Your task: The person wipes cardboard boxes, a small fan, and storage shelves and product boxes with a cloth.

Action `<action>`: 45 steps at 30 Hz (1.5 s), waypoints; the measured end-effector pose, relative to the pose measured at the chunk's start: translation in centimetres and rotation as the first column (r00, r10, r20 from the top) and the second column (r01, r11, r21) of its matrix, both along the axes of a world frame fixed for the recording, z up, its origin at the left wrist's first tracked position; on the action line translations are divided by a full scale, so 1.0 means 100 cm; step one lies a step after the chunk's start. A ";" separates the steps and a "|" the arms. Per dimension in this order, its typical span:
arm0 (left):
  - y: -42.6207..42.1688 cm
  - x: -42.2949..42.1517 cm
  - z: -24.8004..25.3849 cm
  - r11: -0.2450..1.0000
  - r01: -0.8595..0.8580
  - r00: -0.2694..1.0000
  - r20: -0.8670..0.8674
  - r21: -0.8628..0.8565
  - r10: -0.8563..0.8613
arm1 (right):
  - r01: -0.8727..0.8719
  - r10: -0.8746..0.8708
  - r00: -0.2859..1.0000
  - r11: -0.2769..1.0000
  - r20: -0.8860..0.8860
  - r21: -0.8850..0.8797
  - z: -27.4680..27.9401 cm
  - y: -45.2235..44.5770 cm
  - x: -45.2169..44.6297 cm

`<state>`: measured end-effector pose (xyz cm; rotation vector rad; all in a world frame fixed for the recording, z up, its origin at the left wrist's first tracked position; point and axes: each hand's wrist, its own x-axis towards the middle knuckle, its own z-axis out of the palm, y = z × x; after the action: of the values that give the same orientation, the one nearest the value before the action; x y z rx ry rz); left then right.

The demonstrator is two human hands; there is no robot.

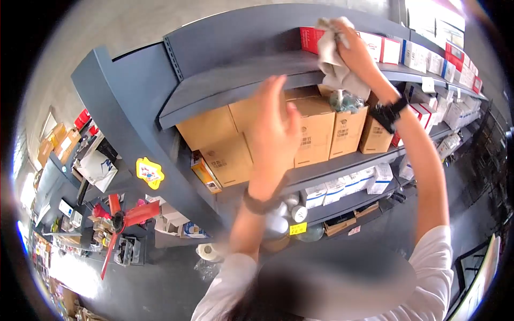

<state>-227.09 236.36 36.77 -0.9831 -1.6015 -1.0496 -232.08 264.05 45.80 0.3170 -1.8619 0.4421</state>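
My right hand (350, 47) is closed around a crumpled greyish-white cloth (333, 59), which hangs down over the front edge of the top shelf (241, 75). Behind the cloth stands a red box (309, 39). My left hand (274, 128) is raised in front of the shelving, blurred by motion, with its fingers stretched out and nothing in it. Beyond that hand, brown cardboard boxes (312, 134) fill the middle shelf. A plastic-wrapped bundle (347, 101) sits on top of them, just below the cloth.
Red and white boxes (391, 51) line the top shelf to the right. The grey upright panel (128, 117) bears a yellow sticker (150, 172). Red fan blades (120, 218) stand out at lower left. White boxes (342, 187) and a yellow label (297, 229) are lower down.
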 end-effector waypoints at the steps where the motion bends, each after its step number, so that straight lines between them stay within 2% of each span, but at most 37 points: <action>1: -0.013 -0.008 -0.006 0.999 -0.035 0.998 0.050 0.025 0.034 | -0.025 -0.010 0.953 0.993 0.304 0.111 0.009 0.007 -0.020; 2: -0.026 -0.016 -0.013 0.996 -0.071 0.993 0.101 0.047 0.066 | 0.226 -0.386 0.677 0.919 0.626 0.322 0.023 -0.005 -0.037; 4: -0.048 -0.038 -0.028 0.966 -0.250 0.968 0.055 0.070 0.246 | 0.279 -0.660 0.478 0.739 0.579 0.613 0.014 -0.035 -0.049; 5: -0.055 -0.046 -0.034 0.939 -0.332 0.943 0.032 0.091 0.330 | 0.238 -0.604 0.500 0.785 0.621 0.572 0.018 -0.035 -0.057; 7: -0.069 -0.049 -0.041 0.877 -0.476 0.876 0.116 0.065 0.468 | 0.141 -0.480 0.527 0.864 0.702 0.484 0.024 -0.029 -0.076; 10: -0.078 -0.063 -0.049 0.806 -0.590 0.799 0.116 -0.036 0.590 | 0.168 -0.607 0.394 0.785 0.689 0.596 0.036 -0.038 -0.118; 11: -0.080 -0.065 -0.051 0.789 -0.611 0.783 0.101 -0.062 0.614 | 0.238 -0.570 0.410 0.820 0.711 0.520 0.028 -0.050 -0.136; 12: -0.080 -0.065 -0.052 0.786 -0.613 0.779 0.105 -0.080 0.618 | 0.229 -0.571 0.335 0.821 0.750 0.523 0.030 -0.073 -0.151; 13: -0.079 -0.064 -0.052 0.782 -0.616 0.775 0.109 -0.093 0.623 | 0.077 -0.441 0.415 0.888 0.795 0.453 0.031 -0.086 -0.166; 15: -0.081 -0.063 -0.049 0.772 -0.625 0.762 0.124 -0.120 0.636 | -0.114 -0.266 0.400 0.935 0.877 0.335 0.036 -0.156 -0.172; 16: -0.084 -0.063 -0.048 0.774 -0.621 0.765 0.123 -0.123 0.633 | -0.176 -0.403 0.314 0.865 0.860 0.470 0.047 -0.202 -0.158; 18: -0.088 -0.064 -0.048 0.775 -0.616 0.767 0.119 -0.141 0.631 | -0.499 -0.078 0.558 0.764 0.826 0.409 0.031 -0.246 -0.190; 19: -0.088 -0.065 -0.047 0.786 -0.608 0.778 0.115 -0.110 0.618 | -0.494 -0.144 0.513 0.757 0.847 0.427 0.031 -0.278 -0.196; 20: -0.088 -0.066 -0.047 0.798 -0.596 0.791 0.111 -0.086 0.602 | -0.503 -0.100 0.535 0.760 0.839 0.411 0.031 -0.301 -0.174; 22: -0.082 -0.064 -0.049 0.836 -0.549 0.830 0.127 0.003 0.544 | -0.608 -0.046 0.491 0.697 0.870 0.380 0.020 -0.323 -0.177; 24: -0.075 -0.059 -0.051 0.865 -0.483 0.873 0.153 0.134 0.464 | -0.636 0.028 0.559 0.656 0.829 0.406 0.013 -0.298 -0.158; 25: -0.070 -0.056 -0.051 0.864 -0.455 0.890 0.142 0.214 0.434 | -0.637 -0.091 0.554 0.594 0.828 0.491 0.017 -0.278 -0.140; 26: -0.063 -0.050 -0.049 0.860 -0.457 0.889 0.163 0.227 0.429 | -0.645 -0.203 0.549 0.514 0.811 0.566 0.021 -0.258 -0.121; 28: -0.052 -0.035 -0.048 0.847 -0.470 0.880 0.211 0.250 0.426 | -0.535 -0.251 0.579 0.602 0.776 0.593 0.014 -0.195 -0.102; 29: -0.047 -0.029 -0.050 0.846 -0.471 0.880 0.196 0.252 0.432 | -0.513 -0.274 0.591 0.598 0.758 0.616 0.013 -0.167 -0.095; 33: -0.038 -0.010 -0.061 0.859 -0.456 0.890 0.128 0.233 0.438 | -0.470 -0.301 0.755 0.369 0.582 0.801 0.012 -0.002 -0.075; 35: -0.038 -0.002 -0.068 0.867 -0.452 0.892 0.116 0.211 0.437 | -0.366 -0.457 0.535 0.633 0.711 0.682 0.022 0.004 -0.030; 36: -0.039 0.000 -0.070 0.865 -0.459 0.888 0.121 0.203 0.443 | -0.329 -0.527 0.531 0.593 0.663 0.735 0.024 0.023 -0.030; 38: -0.041 0.005 -0.075 0.862 -0.469 0.883 0.137 0.193 0.449 | -0.278 -0.626 0.422 0.599 0.656 0.751 0.035 0.034 -0.043; 40: -0.045 0.008 -0.081 0.859 -0.475 0.879 0.158 0.193 0.451 | -0.228 -0.657 0.202 0.690 0.726 0.687 0.052 0.008 -0.059; 42: -0.048 0.014 -0.085 0.831 -0.526 0.850 0.141 0.181 0.508 | -0.234 -0.666 0.178 0.686 0.724 0.689 0.060 -0.026 -0.077; 43: -0.051 0.018 -0.088 0.815 -0.552 0.834 0.132 0.176 0.536 | -0.171 -0.624 0.141 0.749 0.769 0.640 0.059 -0.032 -0.092; 45: -0.064 0.026 -0.117 0.895 -0.431 0.824 0.457 0.119 0.335 | -0.070 -0.473 0.072 0.876 0.878 0.477 0.057 -0.039 -0.132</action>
<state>-224.50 229.95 25.04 -0.2580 -1.8863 -1.1694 -245.32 260.16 51.47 -0.0984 -3.4005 -0.0699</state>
